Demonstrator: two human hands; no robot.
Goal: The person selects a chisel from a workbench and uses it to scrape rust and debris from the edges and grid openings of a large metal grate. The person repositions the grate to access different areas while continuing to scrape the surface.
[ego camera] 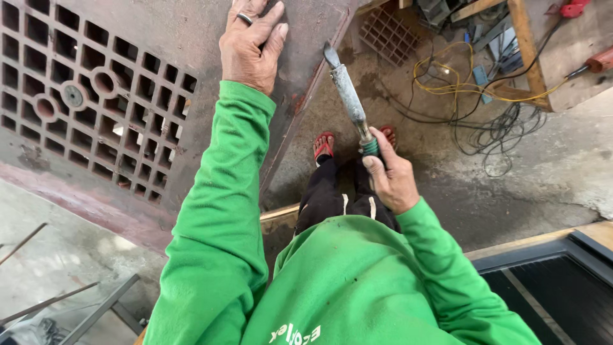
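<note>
My left hand (250,46), with a ring on one finger, lies flat on a large rusty metal panel (172,38) that has a lattice grille (96,96) of square holes in it. My right hand (391,177) grips the green handle of a paint-caked scraper tool (348,96). Its blade tip touches the panel's right edge rail (306,96). Both arms wear green sleeves. My feet in red sandals (324,145) stand on the concrete floor below.
Tangled yellow and black cables (472,96) lie on the concrete floor at the upper right, beside wooden boards (527,57) and a red-handled tool (597,62). A dark framed panel (562,281) sits at the lower right. Metal rods (57,300) lie at the lower left.
</note>
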